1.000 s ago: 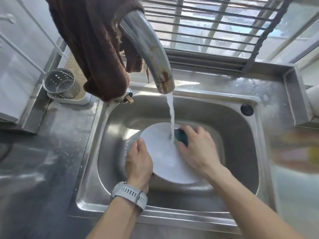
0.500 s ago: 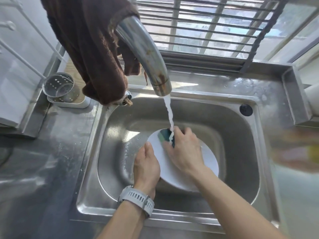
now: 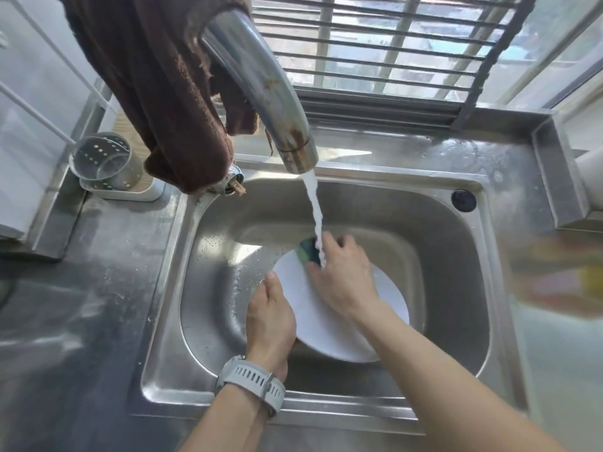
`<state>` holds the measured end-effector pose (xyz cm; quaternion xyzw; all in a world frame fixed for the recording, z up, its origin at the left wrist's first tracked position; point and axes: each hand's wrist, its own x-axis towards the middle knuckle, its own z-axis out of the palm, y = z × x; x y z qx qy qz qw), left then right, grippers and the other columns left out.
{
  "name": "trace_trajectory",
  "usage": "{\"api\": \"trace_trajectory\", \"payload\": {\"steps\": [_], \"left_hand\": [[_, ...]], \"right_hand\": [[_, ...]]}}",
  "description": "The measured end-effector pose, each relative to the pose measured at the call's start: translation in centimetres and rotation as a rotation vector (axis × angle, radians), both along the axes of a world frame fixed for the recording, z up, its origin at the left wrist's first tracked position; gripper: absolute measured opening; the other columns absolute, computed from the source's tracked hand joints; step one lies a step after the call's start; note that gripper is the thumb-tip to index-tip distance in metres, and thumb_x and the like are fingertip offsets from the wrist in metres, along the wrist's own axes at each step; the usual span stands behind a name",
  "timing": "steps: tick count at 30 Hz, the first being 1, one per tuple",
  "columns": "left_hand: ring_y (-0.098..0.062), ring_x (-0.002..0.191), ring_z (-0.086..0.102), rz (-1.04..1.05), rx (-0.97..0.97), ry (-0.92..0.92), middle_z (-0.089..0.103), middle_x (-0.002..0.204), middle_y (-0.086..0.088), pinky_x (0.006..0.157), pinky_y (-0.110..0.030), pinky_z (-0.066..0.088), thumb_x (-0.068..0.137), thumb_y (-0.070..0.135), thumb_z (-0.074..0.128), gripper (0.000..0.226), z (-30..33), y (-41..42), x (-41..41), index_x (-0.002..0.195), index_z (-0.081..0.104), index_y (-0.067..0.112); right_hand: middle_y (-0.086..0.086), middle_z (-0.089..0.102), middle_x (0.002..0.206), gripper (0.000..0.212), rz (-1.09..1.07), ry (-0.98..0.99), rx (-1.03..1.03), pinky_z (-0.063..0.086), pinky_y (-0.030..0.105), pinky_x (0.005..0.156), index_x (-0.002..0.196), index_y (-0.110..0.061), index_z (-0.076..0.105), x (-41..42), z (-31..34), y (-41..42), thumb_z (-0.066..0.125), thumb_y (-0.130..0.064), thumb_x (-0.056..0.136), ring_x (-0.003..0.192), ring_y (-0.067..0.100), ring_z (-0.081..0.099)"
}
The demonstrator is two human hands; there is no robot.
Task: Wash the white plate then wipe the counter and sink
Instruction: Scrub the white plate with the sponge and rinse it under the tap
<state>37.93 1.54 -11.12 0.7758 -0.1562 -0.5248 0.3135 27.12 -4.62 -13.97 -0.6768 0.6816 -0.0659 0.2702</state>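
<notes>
A white plate (image 3: 326,331) lies tilted inside the steel sink (image 3: 450,288). My left hand (image 3: 269,316), with a grey watch on the wrist, grips the plate's left rim. My right hand (image 3: 342,275) holds a green-blue sponge (image 3: 308,252) against the plate's far edge. Water runs from the steel tap (image 3: 261,83) onto my right hand and the sponge. A brown cloth (image 3: 156,83) hangs over the tap's neck.
A wet steel counter (image 3: 75,288) surrounds the sink. A perforated metal cutlery holder (image 3: 104,161) stands on a white tray at the back left. A black plug (image 3: 463,200) sits at the sink's back right corner. A blurred yellow object (image 3: 561,275) lies on the right.
My right hand has slid the sponge from the plate's right side to its far left edge. The plate has shifted slightly right, and my left hand went with it.
</notes>
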Motion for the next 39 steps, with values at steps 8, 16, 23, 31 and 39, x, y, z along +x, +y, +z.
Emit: {"api": "trace_trajectory", "payload": {"steps": [8, 16, 23, 31, 39], "left_hand": [[-0.037, 0.121, 0.063, 0.052, -0.005, 0.005, 0.066, 0.131, -0.012, 0.106, -0.061, 0.048, 0.106, 0.052, 0.030, 0.052, -0.2, -0.3, 0.0, 0.126, 0.063, 0.017], [-0.027, 0.107, 0.063, 0.067, -0.050, -0.029, 0.067, 0.111, 0.001, 0.102, -0.052, 0.051, 0.106, 0.052, 0.030, 0.041, -0.1, -1.3, -0.3, 0.096, 0.062, 0.028], [-0.040, 0.117, 0.063, 0.072, -0.030, -0.008, 0.068, 0.121, -0.013, 0.101, -0.061, 0.050, 0.102, 0.056, 0.030, 0.046, -1.0, -0.7, -0.6, 0.111, 0.063, 0.026], [-0.022, 0.143, 0.045, 0.065, -0.039, 0.114, 0.048, 0.156, 0.001, 0.121, -0.038, 0.032, 0.109, 0.049, 0.024, 0.055, -0.3, -1.4, -2.6, 0.153, 0.045, 0.021], [-0.026, 0.109, 0.072, 0.250, 0.011, 0.278, 0.076, 0.116, -0.003, 0.099, -0.049, 0.057, 0.087, 0.084, 0.037, 0.074, -1.5, -1.7, -0.6, 0.121, 0.068, 0.026]], "right_hand": [[0.006, 0.055, 0.104, 0.031, 0.084, -0.044, -0.054, 0.043, 0.036, 0.074, 0.124, -0.031, 0.057, -0.3, 0.0, 0.2, 0.057, -0.041, 0.094, 0.094, 0.031, 0.055], [0.004, 0.050, 0.115, 0.042, 0.003, 0.148, 0.019, 0.046, 0.037, 0.088, 0.134, -0.033, 0.050, -5.2, 2.4, 5.6, 0.059, -0.039, 0.093, 0.107, 0.028, 0.050], [0.008, 0.051, 0.114, 0.034, 0.018, 0.068, -0.029, 0.044, 0.040, 0.083, 0.127, -0.027, 0.053, -2.7, 0.0, 0.3, 0.057, -0.036, 0.095, 0.108, 0.032, 0.049], [0.009, 0.049, 0.112, 0.037, -0.060, -0.153, -0.036, 0.046, 0.043, 0.093, 0.126, -0.025, 0.053, 0.1, 0.2, -1.2, 0.061, -0.033, 0.091, 0.106, 0.032, 0.049], [-0.005, 0.043, 0.114, 0.037, 0.170, -0.194, 0.054, 0.042, 0.030, 0.096, 0.131, -0.037, 0.048, -0.8, 4.5, 4.9, 0.060, -0.038, 0.095, 0.108, 0.018, 0.042]]}}
